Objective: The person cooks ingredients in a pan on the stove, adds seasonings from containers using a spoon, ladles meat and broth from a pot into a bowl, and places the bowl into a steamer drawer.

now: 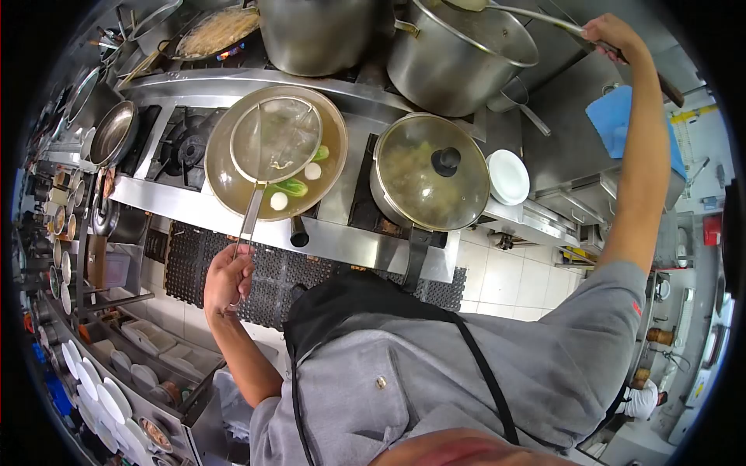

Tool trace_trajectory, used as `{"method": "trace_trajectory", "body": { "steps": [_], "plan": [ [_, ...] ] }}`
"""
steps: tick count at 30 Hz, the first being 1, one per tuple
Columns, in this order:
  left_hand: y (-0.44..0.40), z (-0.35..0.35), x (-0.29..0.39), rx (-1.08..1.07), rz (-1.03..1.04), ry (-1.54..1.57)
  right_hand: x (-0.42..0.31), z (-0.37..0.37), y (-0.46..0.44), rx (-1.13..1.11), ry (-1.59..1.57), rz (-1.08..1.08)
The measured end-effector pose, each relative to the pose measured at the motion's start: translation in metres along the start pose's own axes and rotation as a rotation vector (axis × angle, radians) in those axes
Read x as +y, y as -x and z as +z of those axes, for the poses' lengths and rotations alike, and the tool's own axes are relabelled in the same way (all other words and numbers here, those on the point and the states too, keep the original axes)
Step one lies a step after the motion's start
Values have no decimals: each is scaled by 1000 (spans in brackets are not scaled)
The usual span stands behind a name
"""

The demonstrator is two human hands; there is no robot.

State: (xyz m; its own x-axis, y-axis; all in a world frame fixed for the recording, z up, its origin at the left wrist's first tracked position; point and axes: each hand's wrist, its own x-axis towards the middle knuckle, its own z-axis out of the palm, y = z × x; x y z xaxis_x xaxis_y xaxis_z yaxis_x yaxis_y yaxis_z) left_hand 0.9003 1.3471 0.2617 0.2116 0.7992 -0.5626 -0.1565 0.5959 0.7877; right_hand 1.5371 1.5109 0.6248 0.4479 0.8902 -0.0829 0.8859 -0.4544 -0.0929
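My left hand (227, 278) is closed around the handle of a round mesh strainer (272, 132). The strainer rests in or just over a wide pan (221, 186) of cloudy liquid; I cannot tell how deep it sits. Green vegetable pieces (289, 186) and white round slices (279, 201) float beside it. Up at the right, my right hand (612, 37) grips the long handle of a ladle (536, 15). Its bowl, cut off by the top edge, is over a tall steel stockpot (443, 74).
A lidded pan (412, 182) stands on the burner right of the strainer, its handle pointing toward me. White plates (509, 177), a small saucepan (509, 97) and a blue cloth (610, 116) are farther right. Noodles fill a wok (217, 35) at back left. Another person (641, 400) is at far right.
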Motion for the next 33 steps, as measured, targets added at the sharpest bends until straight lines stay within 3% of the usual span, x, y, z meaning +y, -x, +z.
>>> {"method": "trace_trajectory", "body": {
  "steps": [4,8,10,19,21,22,25,26,28,29,31,33],
  "plan": [
    [-3,3,10,-33,-18,-8,-25,-24,33,116,8,-27],
    [-9,-4,12,-72,-2,-49,-50,-8,50,39,0,-93],
    [-11,-14,13,-92,2,-79,-65,20,56,-149,-111,-166],
    [-34,-66,44,-246,-14,-208,-177,218,126,-302,-167,-218],
    [-42,-83,51,-306,17,-222,-197,261,143,-109,41,-309],
    [-44,-91,57,-311,16,-225,-223,269,183,142,191,-296],
    [-50,-109,67,-368,-11,-297,-258,296,239,400,326,-295],
    [-53,-116,69,-380,-17,-282,-258,305,248,391,330,-286],
    [-57,-128,71,-396,-27,-281,-251,310,261,835,450,-333],
    [-58,-133,72,-401,-32,-284,-249,309,268,831,452,-327],
    [-61,-144,76,-442,-44,-265,-246,305,280,380,407,-59],
    [-61,-152,78,-476,-44,-250,-213,326,272,84,-60,-272]
  ]
}}
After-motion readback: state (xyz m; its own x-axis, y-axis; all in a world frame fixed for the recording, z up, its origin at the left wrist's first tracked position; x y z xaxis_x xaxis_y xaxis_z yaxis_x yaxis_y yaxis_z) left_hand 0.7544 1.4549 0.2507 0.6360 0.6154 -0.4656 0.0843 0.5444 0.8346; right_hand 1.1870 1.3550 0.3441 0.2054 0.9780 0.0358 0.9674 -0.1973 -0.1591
